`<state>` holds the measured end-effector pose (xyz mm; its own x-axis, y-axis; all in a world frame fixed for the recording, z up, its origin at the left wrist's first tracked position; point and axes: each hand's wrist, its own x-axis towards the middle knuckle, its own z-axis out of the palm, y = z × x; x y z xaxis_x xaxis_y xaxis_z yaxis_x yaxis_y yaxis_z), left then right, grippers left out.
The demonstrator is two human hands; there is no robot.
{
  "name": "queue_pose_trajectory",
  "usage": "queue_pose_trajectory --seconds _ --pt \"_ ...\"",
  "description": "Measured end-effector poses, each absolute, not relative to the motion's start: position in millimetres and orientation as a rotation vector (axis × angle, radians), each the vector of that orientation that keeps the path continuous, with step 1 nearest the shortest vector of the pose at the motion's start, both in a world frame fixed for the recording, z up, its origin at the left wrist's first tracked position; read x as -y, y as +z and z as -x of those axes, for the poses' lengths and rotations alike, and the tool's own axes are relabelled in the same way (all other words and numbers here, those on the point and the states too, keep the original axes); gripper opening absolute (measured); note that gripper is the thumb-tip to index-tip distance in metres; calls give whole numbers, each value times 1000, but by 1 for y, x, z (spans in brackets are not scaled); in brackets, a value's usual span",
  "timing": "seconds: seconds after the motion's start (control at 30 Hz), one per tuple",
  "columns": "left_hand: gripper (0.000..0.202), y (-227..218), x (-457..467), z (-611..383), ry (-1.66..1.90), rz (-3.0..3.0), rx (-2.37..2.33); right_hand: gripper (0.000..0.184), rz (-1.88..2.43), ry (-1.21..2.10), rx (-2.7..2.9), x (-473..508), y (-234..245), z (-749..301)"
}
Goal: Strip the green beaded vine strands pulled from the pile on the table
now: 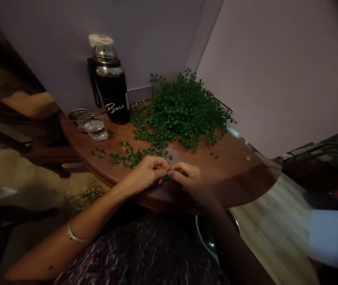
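A large heap of small-leaved green sprigs (180, 113) lies on the round wooden table (231, 166), against the wall. Looser leaves and sprigs (130, 156) are scattered towards the front of the table. My left hand (147, 173) and my right hand (186, 177) meet over the table's near edge, their fingertips pinched together. A thin bit of green sprig seems to lie between them, though the fingers hide most of it. A metal bangle (76, 236) circles my left wrist.
A black steel vacuum flask (109, 83) and a glass of water (96, 128) stand at the table's back left, with a metal bowl (78, 114) behind the glass. A steel basin (207, 233) sits below the table, and bare stems (86, 196) lie on the floor at left.
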<state>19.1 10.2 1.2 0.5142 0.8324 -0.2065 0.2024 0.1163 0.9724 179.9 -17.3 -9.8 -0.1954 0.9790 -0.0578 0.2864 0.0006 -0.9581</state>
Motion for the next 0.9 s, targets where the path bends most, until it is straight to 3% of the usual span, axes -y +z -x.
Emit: queue_pose_trajectory --seconds 0.17,0.37,0.63,0.9 --pt "16 -10 -9 -20 637 -1492 -1006 16 1325 960 1777 20 -16 -177" --pt "16 -16 -9 -24 674 -1557 -966 21 1354 935 1694 26 -23 -172" --pt "18 -5 -2 -17 633 -1330 -952 18 1279 1132 784 3 -23 -210" --pt "17 -2 -13 -16 805 -1031 -896 18 1000 1579 619 18 -16 -204"
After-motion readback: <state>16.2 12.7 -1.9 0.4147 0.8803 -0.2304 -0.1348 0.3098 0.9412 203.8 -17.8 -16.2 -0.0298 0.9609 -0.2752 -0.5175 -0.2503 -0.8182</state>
